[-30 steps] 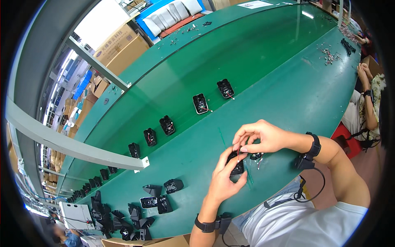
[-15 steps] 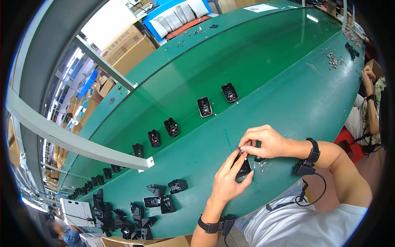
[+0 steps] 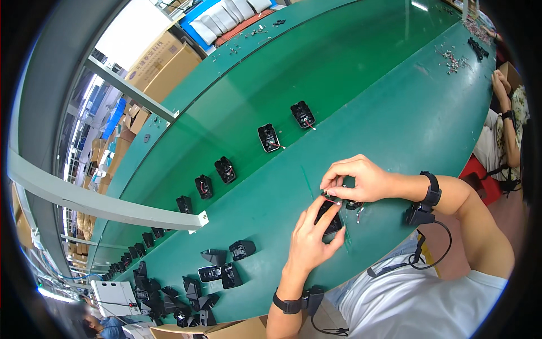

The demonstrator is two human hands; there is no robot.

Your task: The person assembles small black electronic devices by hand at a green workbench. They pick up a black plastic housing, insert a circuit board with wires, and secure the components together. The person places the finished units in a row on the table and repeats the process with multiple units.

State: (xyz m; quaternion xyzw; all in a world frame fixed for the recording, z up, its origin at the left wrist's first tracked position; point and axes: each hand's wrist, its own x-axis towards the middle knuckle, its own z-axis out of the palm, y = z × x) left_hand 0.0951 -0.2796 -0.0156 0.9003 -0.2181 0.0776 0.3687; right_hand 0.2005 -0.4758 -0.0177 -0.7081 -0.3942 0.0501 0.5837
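My left hand (image 3: 312, 234) is closed around a small black plastic housing (image 3: 329, 219) on the green bench. Its fingertips lie on the housing's far end, by a thin reddish wire. My right hand (image 3: 361, 179) is pinched just above that same end, fingers bent and thumb pressed in. What sits between those fingertips is small, dark and mostly covered, so I cannot make out its kind. Beside the housing, under my right hand, are small dark parts with thin wires (image 3: 355, 205).
Along the green belt (image 3: 361, 73) stands a row of open black housings (image 3: 269, 138), some with wires. More black housings (image 3: 228, 275) are heaped at the lower left. A grey metal frame bar (image 3: 113, 198) crosses the left. A co-worker's hands (image 3: 501, 85) show at the far right.
The view has shifted slightly. My right fingertips have lifted a little off my left fingers, and a reddish wire now shows between the hands. My left hand keeps its hold on the housing.
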